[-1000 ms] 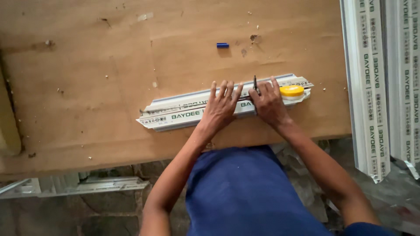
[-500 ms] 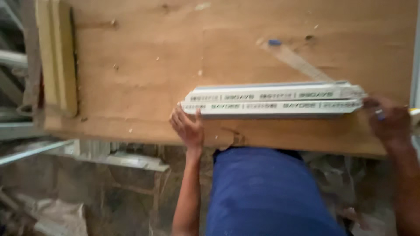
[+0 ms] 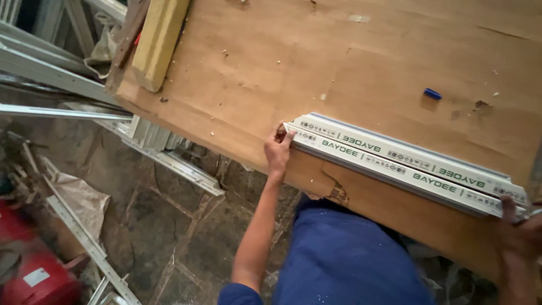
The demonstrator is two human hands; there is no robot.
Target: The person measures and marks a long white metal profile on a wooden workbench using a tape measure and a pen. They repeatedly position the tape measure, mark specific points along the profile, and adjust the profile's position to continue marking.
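The white plastic profile (image 3: 403,164) in your grasp is a long, ribbed length with green and grey printing. It lies flat and diagonal near the front edge of the plywood bench; its right end appears partly covered.

A second ago we have both hands side by side on the middle of the long white plastic window profile (image 3: 403,164). Now our left hand (image 3: 278,151) grips its left end in the centre of the frame, and our right hand (image 3: 516,234) holds its right end at the lower right edge. The profile now lies slanting towards the lower right. The yellow object that lay under our right hand is out of sight. Our view has swung left.
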